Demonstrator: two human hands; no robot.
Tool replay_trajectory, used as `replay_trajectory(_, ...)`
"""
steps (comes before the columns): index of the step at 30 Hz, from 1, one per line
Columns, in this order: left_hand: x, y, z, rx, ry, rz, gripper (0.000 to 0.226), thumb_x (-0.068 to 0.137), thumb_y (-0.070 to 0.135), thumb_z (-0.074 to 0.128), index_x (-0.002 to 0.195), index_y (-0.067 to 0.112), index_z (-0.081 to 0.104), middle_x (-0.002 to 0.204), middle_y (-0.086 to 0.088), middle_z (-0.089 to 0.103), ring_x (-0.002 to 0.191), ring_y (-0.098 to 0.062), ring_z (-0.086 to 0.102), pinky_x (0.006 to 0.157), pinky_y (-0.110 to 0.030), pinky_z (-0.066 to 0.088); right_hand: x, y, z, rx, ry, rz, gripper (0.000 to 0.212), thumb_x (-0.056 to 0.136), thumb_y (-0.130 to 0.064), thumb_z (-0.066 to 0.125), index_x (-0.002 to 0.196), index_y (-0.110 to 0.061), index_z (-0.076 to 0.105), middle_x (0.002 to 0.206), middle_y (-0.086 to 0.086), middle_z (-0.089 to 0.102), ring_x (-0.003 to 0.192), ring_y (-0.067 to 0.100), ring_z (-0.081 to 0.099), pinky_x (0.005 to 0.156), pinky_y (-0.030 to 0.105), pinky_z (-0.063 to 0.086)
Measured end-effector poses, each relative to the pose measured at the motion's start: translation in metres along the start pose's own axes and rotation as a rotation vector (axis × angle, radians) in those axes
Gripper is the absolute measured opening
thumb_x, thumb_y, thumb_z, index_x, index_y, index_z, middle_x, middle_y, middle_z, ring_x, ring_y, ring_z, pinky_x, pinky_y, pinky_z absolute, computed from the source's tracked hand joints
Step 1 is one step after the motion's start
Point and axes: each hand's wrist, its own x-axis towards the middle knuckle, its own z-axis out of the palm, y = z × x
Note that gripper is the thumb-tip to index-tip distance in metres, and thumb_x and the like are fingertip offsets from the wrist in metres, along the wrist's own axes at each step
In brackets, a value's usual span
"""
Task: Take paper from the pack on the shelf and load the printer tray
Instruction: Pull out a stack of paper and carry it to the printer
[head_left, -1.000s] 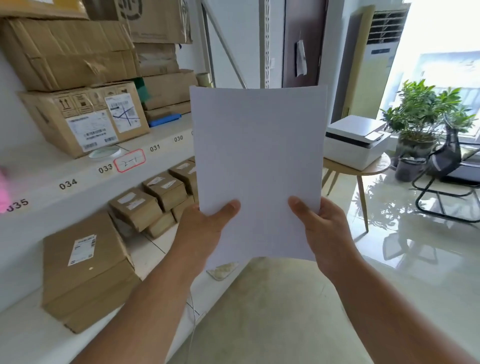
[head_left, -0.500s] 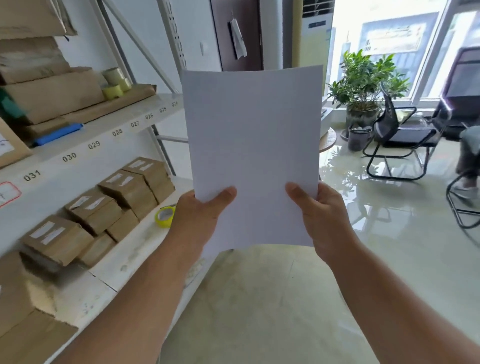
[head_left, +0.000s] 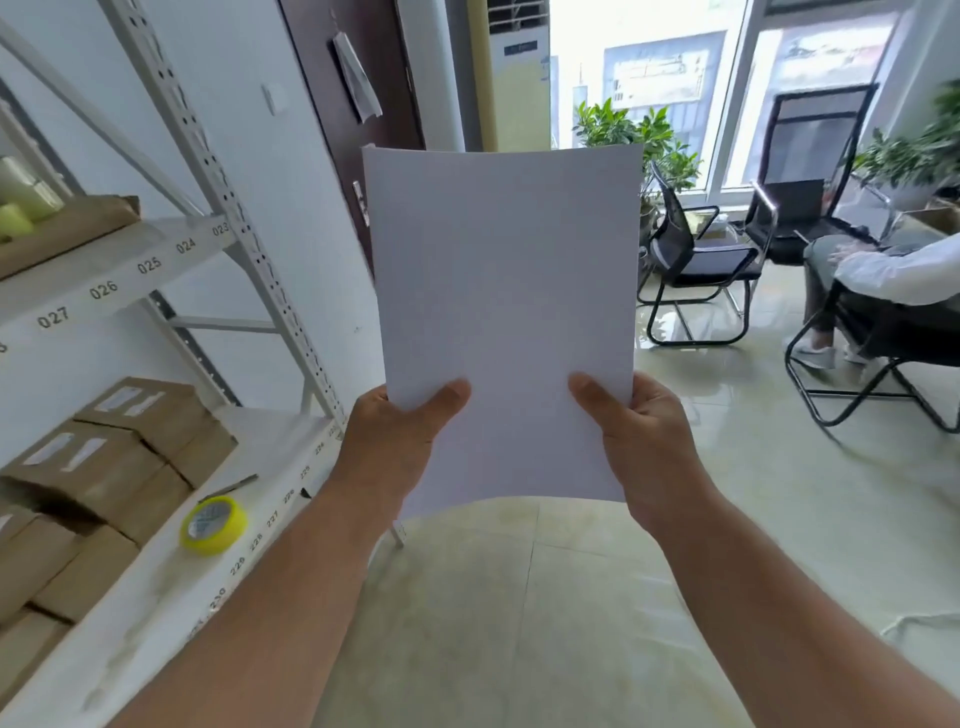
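Observation:
I hold a stack of white paper (head_left: 504, 312) upright in front of me, at the centre of the view. My left hand (head_left: 400, 441) grips its lower left edge with the thumb on the front face. My right hand (head_left: 639, 441) grips the lower right edge the same way. The sheets bow slightly and hide what lies straight behind them. Neither the printer nor the paper pack can be seen.
A white numbered shelf (head_left: 156, 571) runs along the left with brown cardboard boxes (head_left: 104, 467) and a yellow tape roll (head_left: 213, 524). Black chairs (head_left: 696, 265) stand at the right, and a seated person (head_left: 883, 275) is at the far right. Potted plants (head_left: 623, 130) stand by the windows.
The view has swung to the right along the shelf. The printer on its small table has dropped out of sight behind the paper. Both hands keep the same grip.

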Motion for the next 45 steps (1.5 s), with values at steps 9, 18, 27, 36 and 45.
replay_trajectory(9,0.107,0.021,0.052,-0.028,-0.110,0.021,0.024,0.081,0.031,0.084,0.099,0.016,0.078,0.093,0.002,0.082,0.089,-0.025,0.078,0.087,-0.049,0.062,0.101,-0.015,-0.005,-0.024,0.116,-0.035,0.017,0.096,-0.018,0.075,0.109,-0.010,0.077,0.103,0.010,0.083,0.097,0.037,0.078,0.090,0.055,0.063)
replay_trajectory(18,0.199,0.032,0.143,-0.061,-0.131,0.028,0.014,0.083,0.025,0.083,0.091,0.016,0.076,0.086,0.006,0.081,0.075,-0.012,0.077,0.066,-0.029,0.061,0.222,-0.021,-0.049,-0.021,0.125,-0.062,0.014,0.097,-0.016,0.073,0.109,-0.012,0.077,0.102,0.010,0.083,0.089,0.029,0.079,0.078,0.042,0.064)
replay_trajectory(27,0.284,0.053,0.220,-0.064,-0.116,0.009,0.019,0.083,0.024,0.084,0.098,0.013,0.078,0.092,0.001,0.082,0.083,-0.020,0.079,0.076,-0.037,0.061,0.340,-0.037,-0.084,-0.010,0.090,-0.047,0.012,0.096,-0.017,0.074,0.107,-0.013,0.077,0.100,0.009,0.083,0.087,0.030,0.078,0.080,0.046,0.064)
replay_trajectory(36,0.413,0.043,0.275,-0.040,-0.096,0.023,0.037,0.072,0.039,0.090,0.097,0.013,0.079,0.097,-0.002,0.081,0.086,-0.026,0.078,0.081,-0.048,0.063,0.469,-0.034,-0.088,-0.039,0.095,-0.026,0.016,0.095,-0.020,0.075,0.108,-0.011,0.075,0.096,0.007,0.082,0.081,0.023,0.077,0.073,0.040,0.063)
replay_trajectory(45,0.543,0.055,0.322,-0.089,-0.148,-0.003,0.039,0.073,0.041,0.089,0.098,0.015,0.079,0.096,-0.003,0.081,0.094,-0.033,0.076,0.093,-0.060,0.058,0.601,-0.037,-0.077,-0.076,0.123,-0.051,0.002,0.096,-0.018,0.074,0.097,-0.018,0.076,0.084,-0.002,0.082,0.074,0.016,0.077,0.063,0.031,0.061)
